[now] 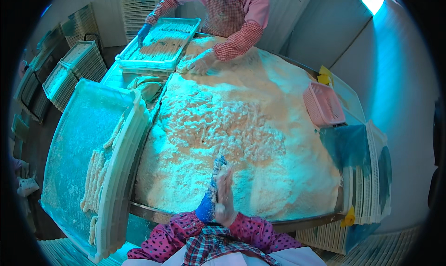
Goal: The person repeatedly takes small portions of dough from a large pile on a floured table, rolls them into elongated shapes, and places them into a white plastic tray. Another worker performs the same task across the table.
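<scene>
Pressed the blue-gloved left hand (211, 191) against the clear-gloved right hand (226, 191) over pale crumbs (265, 189). Had a tray (76, 159) of coated strips (94, 180) at left, a pink basket (312, 109) at right. Faced a co-worker (226, 17) opposite.

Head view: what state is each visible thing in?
Left hand: blue-gloved, powdery, fingers extended
Right hand: pale-gloved, fingers extended, alongside the left
White powder: spread wide
Loose strips: powder-coated, heaped
Near tray: partly filled
Far tray: mostly filled, in rows
Pink basket: open-topped
Cloth: crumpled
</scene>
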The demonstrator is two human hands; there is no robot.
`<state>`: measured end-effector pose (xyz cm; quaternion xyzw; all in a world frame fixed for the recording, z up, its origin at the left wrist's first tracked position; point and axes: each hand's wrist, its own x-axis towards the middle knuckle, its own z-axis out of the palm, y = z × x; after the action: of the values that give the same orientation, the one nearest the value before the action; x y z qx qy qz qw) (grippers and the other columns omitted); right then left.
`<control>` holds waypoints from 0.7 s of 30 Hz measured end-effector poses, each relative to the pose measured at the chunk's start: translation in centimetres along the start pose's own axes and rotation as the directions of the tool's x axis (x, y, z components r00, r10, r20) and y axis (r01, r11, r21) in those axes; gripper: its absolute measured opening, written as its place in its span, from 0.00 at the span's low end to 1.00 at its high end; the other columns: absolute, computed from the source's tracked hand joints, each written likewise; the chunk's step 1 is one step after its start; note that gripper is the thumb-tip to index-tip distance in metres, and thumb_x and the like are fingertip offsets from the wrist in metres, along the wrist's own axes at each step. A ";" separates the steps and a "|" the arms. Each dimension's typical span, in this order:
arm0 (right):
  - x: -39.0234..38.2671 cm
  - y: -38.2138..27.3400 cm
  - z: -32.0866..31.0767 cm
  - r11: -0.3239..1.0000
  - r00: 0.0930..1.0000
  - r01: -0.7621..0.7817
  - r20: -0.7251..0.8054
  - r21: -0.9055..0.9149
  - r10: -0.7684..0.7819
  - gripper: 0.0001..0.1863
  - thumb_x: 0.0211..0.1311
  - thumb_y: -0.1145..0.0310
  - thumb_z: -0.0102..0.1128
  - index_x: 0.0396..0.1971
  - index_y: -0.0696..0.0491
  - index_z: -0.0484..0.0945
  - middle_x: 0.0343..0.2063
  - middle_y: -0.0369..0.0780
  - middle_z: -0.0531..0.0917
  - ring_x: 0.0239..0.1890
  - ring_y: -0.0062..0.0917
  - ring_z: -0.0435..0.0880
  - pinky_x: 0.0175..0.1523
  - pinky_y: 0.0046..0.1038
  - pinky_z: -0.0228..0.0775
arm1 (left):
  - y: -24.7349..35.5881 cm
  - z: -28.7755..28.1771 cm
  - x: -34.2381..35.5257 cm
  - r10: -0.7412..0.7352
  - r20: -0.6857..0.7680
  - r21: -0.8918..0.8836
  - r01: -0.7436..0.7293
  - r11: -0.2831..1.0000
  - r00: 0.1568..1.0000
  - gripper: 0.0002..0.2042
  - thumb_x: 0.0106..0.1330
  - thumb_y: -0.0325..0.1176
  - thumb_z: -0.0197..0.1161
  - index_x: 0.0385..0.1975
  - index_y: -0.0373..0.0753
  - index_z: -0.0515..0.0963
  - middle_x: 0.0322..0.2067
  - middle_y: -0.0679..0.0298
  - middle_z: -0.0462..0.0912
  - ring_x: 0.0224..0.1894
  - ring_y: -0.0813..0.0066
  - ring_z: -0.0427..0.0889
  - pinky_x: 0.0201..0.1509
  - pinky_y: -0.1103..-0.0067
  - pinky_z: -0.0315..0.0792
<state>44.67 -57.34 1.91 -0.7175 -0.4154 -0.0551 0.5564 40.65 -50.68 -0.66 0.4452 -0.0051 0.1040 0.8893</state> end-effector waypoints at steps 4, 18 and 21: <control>-0.8 0.0 0.5 0.994 0.998 -0.056 -0.011 0.097 0.058 0.46 0.61 0.34 0.25 0.68 0.54 0.36 0.67 0.52 0.38 0.69 0.50 0.36 0.69 0.48 0.33 | 0.5 -0.2 -0.4 -0.046 0.024 0.122 0.043 0.992 0.999 0.33 0.70 0.56 0.29 0.67 0.39 0.45 0.69 0.60 0.41 0.70 0.67 0.42 0.71 0.71 0.37; 0.0 1.8 1.1 0.956 0.941 -0.199 -0.231 0.216 0.248 0.44 0.63 0.35 0.19 0.67 0.53 0.30 0.68 0.45 0.32 0.70 0.37 0.28 0.70 0.40 0.19 | -4.2 -10.0 1.4 -0.224 0.297 0.954 -0.297 0.036 0.928 0.24 0.67 0.33 0.51 0.63 0.37 0.58 0.66 0.58 0.54 0.65 0.65 0.58 0.65 0.74 0.56; -0.3 2.5 -0.3 0.969 0.955 -0.202 -0.191 0.143 0.227 0.43 0.64 0.36 0.20 0.67 0.53 0.33 0.68 0.46 0.34 0.71 0.37 0.29 0.70 0.40 0.20 | -3.7 -8.3 2.0 -0.245 -0.071 0.600 0.238 0.764 0.967 0.23 0.68 0.35 0.50 0.62 0.37 0.60 0.64 0.57 0.57 0.65 0.65 0.59 0.65 0.73 0.56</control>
<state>46.22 -57.79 0.02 -0.7135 -0.2775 -0.0428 0.6419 42.60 -45.90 -8.33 0.7029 0.0806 -0.0175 0.7065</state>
